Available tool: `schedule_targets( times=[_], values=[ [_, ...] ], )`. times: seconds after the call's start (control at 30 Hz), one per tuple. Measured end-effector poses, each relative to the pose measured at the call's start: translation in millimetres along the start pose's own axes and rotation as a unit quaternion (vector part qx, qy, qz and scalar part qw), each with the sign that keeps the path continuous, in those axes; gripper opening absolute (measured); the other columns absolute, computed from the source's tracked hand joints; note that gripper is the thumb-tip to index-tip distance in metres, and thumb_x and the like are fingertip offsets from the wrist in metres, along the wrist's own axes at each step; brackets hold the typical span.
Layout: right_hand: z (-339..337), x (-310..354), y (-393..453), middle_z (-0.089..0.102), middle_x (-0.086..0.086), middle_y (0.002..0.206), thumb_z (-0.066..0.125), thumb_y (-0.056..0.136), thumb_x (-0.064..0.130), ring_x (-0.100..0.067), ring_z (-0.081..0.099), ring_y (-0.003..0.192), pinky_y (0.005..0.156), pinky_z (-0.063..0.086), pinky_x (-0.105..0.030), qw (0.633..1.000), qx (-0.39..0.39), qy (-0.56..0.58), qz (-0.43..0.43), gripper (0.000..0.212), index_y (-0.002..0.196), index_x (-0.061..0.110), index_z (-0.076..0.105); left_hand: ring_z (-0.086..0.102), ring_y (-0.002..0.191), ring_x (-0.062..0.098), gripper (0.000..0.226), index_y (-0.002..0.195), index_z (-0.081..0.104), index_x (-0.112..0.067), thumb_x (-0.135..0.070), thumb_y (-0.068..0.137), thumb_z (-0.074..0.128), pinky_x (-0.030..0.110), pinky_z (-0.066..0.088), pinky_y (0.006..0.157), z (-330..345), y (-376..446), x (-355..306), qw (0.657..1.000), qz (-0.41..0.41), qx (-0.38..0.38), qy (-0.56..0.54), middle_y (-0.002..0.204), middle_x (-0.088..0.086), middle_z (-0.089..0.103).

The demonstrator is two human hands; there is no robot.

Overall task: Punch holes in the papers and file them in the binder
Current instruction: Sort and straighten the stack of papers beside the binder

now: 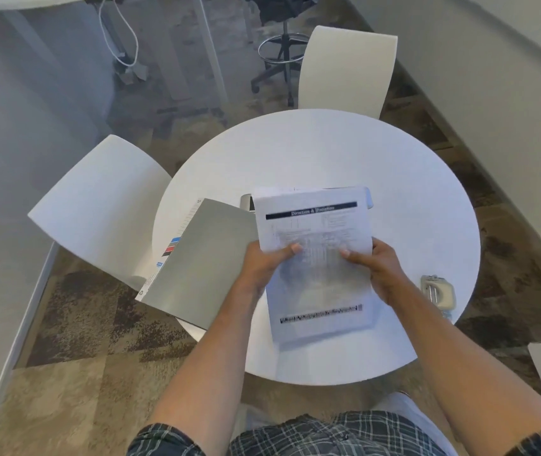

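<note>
A person standing at a round white table (344, 153) holds a stack of white printed papers (318, 268) above the tabletop with both bare hands. The left hand (264, 261) grips the stack's left edge, its thumb pressed across the printed face and the other fingers hidden beneath; the right hand (376, 264) clasps the right edge in the same way, thumb on top. The top sheet carries a dark title bar near its far end and another dark band near the end closest to the person — the print in between is too blurred to read. Just left of the papers lies a grey binder (196, 264) with its cover lifted at an angle, white index pages with blue, red and black tabs showing along its left side; its near corner overhangs the table's edge. Behind the far end of the stack a silver-grey hole punch (247, 203) is mostly hidden, only its ends visible. Near the table's right rim sits a small grey metal clip-like object (437, 292). Two white curved-back chairs stand around the table, one at the left (97, 209) and one at the far side (348, 67).
</note>
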State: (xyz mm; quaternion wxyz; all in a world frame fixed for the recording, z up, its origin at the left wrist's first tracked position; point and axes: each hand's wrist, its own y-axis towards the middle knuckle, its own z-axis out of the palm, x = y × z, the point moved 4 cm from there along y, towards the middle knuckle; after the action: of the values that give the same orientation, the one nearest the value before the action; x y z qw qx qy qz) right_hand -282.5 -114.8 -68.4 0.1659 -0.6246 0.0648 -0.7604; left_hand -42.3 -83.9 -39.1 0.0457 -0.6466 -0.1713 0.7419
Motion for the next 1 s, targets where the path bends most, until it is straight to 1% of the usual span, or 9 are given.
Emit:
schedule_targets(
  times=[0.13, 0.23, 0.4, 0.47, 0.57, 0.67, 0.77, 0.83, 1.0],
  values=[
    [11.9, 53.6, -2.9, 0.08, -0.015, 0.106, 0.086, 0.067, 0.003, -0.032, 0.077, 0.098, 0.083, 0.062, -0.04, 0.997, 0.018, 0.005, -0.076, 0.033, 0.099, 0.007, 0.082, 0.076, 0.099, 0.02, 0.036, 0.105, 0.078, -0.015, 0.004, 0.075, 0.085, 0.031, 0.06, 0.081, 0.0, -4.4, -44.3, 0.997, 0.071, 0.043, -0.009, 0.107, 0.007, 0.079],
    [10.6, 60.7, -10.7, 0.081, -0.005, 0.094, 0.085, 0.065, 0.001, -0.021, 0.076, 0.088, 0.079, 0.062, -0.032, 0.993, 0.02, -0.013, -0.118, 0.022, 0.082, 0.015, 0.085, 0.072, 0.111, 0.027, 0.048, 0.109, 0.078, -0.018, 0.003, 0.068, 0.09, 0.041, 0.06, 0.091, -5.6, -5.6, -40.9, 0.994, 0.09, 0.064, -0.007, 0.116, 0.011, 0.077],
    [-6.1, 1.7, -23.4, 0.081, 0.003, 0.09, 0.086, 0.072, -0.004, -0.009, 0.076, 0.084, 0.088, 0.057, -0.037, 0.997, -0.019, -0.061, -0.033, 0.024, 0.077, 0.019, 0.084, 0.075, 0.099, 0.022, 0.039, 0.095, 0.083, -0.032, -0.003, 0.07, 0.091, 0.058, 0.057, 0.093, -8.7, -10.9, 13.3, 0.991, 0.056, 0.04, 0.112, 0.105, 0.003, 0.08],
    [-7.0, -5.9, -25.3, 0.082, 0.004, 0.092, 0.085, 0.076, -0.004, -0.008, 0.076, 0.085, 0.086, 0.056, -0.035, 0.996, -0.035, -0.072, -0.033, 0.024, 0.082, 0.019, 0.083, 0.075, 0.095, 0.017, 0.031, 0.094, 0.083, -0.032, -0.012, 0.071, 0.09, 0.056, 0.058, 0.091, -7.2, -12.3, 19.5, 0.99, 0.05, 0.028, 0.127, 0.101, -0.002, 0.08],
    [-2.4, 12.2, -21.9, 0.082, 0.005, 0.09, 0.082, 0.077, -0.008, -0.009, 0.076, 0.084, 0.078, 0.058, -0.026, 0.994, -0.056, -0.035, -0.082, 0.027, 0.078, 0.019, 0.083, 0.073, 0.091, 0.011, 0.037, 0.088, 0.084, -0.034, 0.0, 0.076, 0.086, 0.045, 0.06, 0.091, 0.2, -9.4, 2.8, 0.994, 0.062, 0.015, 0.09, 0.097, -0.006, 0.08],
    [-2.3, 34.6, -17.1, 0.082, -0.001, 0.096, 0.085, 0.076, -0.005, -0.015, 0.077, 0.088, 0.077, 0.062, -0.028, 0.992, -0.05, -0.017, -0.114, 0.026, 0.098, 0.009, 0.079, 0.071, 0.086, 0.009, 0.038, 0.08, 0.082, -0.041, -0.004, 0.075, 0.088, 0.036, 0.059, 0.083, 5.9, -5.8, -18.0, 0.995, 0.081, 0.001, 0.056, 0.088, -0.014, 0.079],
    [-11.5, 32.7, -15.4, 0.08, -0.012, 0.107, 0.092, 0.068, 0.015, -0.03, 0.077, 0.097, 0.087, 0.062, -0.046, 0.997, -0.014, -0.064, -0.041, 0.047, 0.112, 0.007, 0.074, 0.074, 0.093, 0.019, 0.025, 0.088, 0.083, -0.029, -0.018, 0.067, 0.091, 0.04, 0.061, 0.086, -1.1, -1.5, -12.7, 0.998, 0.029, -0.052, -0.022, 0.097, -0.005, 0.08],
    [-18.0, 20.7, -19.2, 0.079, -0.015, 0.108, 0.091, 0.066, 0.022, -0.036, 0.076, 0.1, 0.092, 0.06, -0.054, 0.994, 0.03, -0.101, 0.036, 0.053, 0.114, 0.007, 0.075, 0.075, 0.104, 0.029, 0.043, 0.106, 0.08, -0.012, -0.019, 0.065, 0.093, 0.048, 0.059, 0.093, -4.2, -0.2, 1.0, 0.994, -0.027, -0.065, -0.081, 0.109, 0.009, 0.079],
    [-44.8, -13.5, -35.1, 0.078, -0.018, 0.109, 0.1, 0.05, 0.038, -0.032, 0.075, 0.094, 0.089, 0.058, -0.052, 0.994, 0.008, -0.027, 0.105, 0.071, 0.109, 0.008, 0.074, 0.075, 0.102, 0.023, 0.042, 0.115, 0.074, -0.007, -0.016, 0.077, 0.089, 0.042, 0.059, 0.092, -7.5, 0.9, 39.0, 0.968, -0.13, -0.137, -0.168, 0.114, 0.009, 0.077]
  ],
)
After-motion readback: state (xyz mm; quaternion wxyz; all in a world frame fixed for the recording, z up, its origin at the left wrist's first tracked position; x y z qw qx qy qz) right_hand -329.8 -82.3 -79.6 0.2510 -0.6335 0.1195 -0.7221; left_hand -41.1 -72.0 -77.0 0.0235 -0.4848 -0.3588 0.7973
